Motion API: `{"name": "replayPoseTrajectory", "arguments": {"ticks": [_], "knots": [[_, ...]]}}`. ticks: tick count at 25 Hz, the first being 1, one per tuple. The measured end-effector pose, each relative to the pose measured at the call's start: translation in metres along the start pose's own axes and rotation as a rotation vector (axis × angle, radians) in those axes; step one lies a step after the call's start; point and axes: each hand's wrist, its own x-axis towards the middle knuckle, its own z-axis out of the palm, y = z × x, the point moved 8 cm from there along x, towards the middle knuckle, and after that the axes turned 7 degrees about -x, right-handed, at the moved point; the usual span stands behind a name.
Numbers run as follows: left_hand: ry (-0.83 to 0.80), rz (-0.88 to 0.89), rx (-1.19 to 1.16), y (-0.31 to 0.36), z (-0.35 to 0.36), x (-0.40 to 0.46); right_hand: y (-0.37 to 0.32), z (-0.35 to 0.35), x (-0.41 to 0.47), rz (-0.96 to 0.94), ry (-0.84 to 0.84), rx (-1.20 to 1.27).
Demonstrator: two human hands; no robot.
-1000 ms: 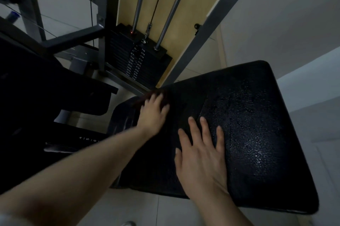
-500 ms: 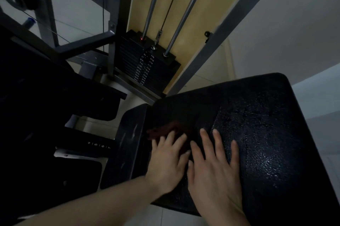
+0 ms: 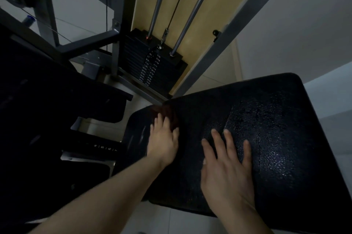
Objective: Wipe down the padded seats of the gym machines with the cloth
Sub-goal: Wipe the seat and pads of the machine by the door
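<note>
A black padded seat [image 3: 276, 138] with a pebbled, glistening surface fills the lower right of the head view. A dark reddish cloth [image 3: 167, 113] lies on the seat's far left corner. My left hand [image 3: 163, 138] presses on the cloth with straight fingers, and most of the cloth is hidden under them. My right hand [image 3: 228, 165] lies flat on the middle of the seat, fingers spread, holding nothing.
A black weight stack [image 3: 152, 70] with two chrome guide rods [image 3: 194, 10] and a cable stands behind the seat in a grey steel frame [image 3: 228, 39]. Dark machine parts with an adjustment scale [image 3: 104, 148] crowd the left. Pale floor tiles show below.
My left hand has slid the cloth from beside my right hand up to the seat's far left corner. My right hand stays flat on the pad.
</note>
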Motion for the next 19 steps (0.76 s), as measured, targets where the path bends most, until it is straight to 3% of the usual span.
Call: {"name": "replayPoseTrajectory", "arguments": {"ticks": [5, 7, 11, 13, 19], "knots": [[-0.112, 0.115, 0.016, -0.022, -0.002, -0.125, 0.0, -0.001, 0.0, 0.0, -0.001, -0.037], [-0.083, 0.157, 0.078, -0.011, 0.0, -0.091, 0.001, 0.002, 0.001, -0.004, -0.012, -0.037], [-0.018, -0.031, 0.021, 0.019, -0.002, 0.028, 0.001, 0.003, 0.001, -0.007, 0.006, -0.023], [-0.006, -0.05, 0.004, 0.018, -0.003, 0.041, 0.0, 0.004, 0.002, -0.02, 0.013, -0.016], [0.08, 0.168, -0.107, -0.01, -0.011, -0.089, -0.002, 0.007, 0.0, -0.032, -0.002, 0.023]]}}
